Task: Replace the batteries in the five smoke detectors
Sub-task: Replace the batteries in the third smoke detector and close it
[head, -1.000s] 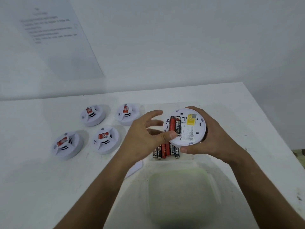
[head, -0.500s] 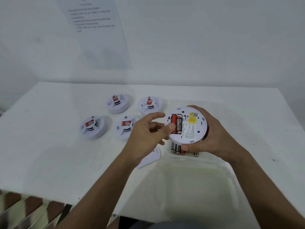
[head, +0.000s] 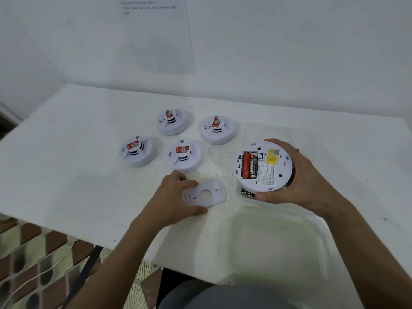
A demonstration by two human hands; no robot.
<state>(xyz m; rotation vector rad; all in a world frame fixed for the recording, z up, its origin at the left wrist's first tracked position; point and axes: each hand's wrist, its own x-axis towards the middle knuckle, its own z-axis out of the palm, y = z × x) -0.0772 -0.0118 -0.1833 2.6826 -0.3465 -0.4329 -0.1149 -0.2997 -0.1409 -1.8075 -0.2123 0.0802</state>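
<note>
Hands (head: pixel 176 197) on cover plate (head: pixel 204 192), detector (head: pixel 264 167)

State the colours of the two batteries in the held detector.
One battery red, the other black; head view.

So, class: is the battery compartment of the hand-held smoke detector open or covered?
Open. The smoke detector in the right hand shows two batteries exposed, while the left hand holds the cover plate on the table.

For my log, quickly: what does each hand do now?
Left hand: pinches the white cover plate lying on the table.
Right hand: grips the upturned smoke detector.
</note>
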